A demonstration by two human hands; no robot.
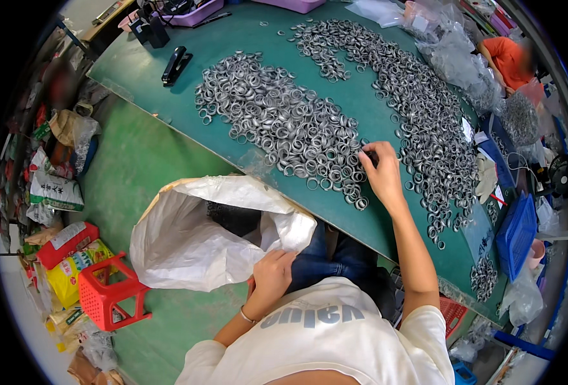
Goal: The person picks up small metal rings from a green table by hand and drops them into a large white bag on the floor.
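Observation:
A broad heap of grey metal rings (284, 122) lies on the green tabletop (232, 32), its near end close to the front edge. At that end is my right hand (385, 176), thumb and fingers bent together around something small and dark that I cannot make out. My left hand (273, 274) is closed on the rim of a large white woven sack (188, 260). The sack's mouth gapes beside the table edge, and a dark mass (234, 218) shows inside it. Beyond my right hand, a second long band of rings (419, 102) curves along the table.
A black stapler (177, 66) lies at the table's far left. Clear plastic bags (454, 54) and a blue basket (516, 228) line the right side, where a person in orange (512, 61) sits. On the floor at left stands a red stool (112, 292) near packed bags (72, 273).

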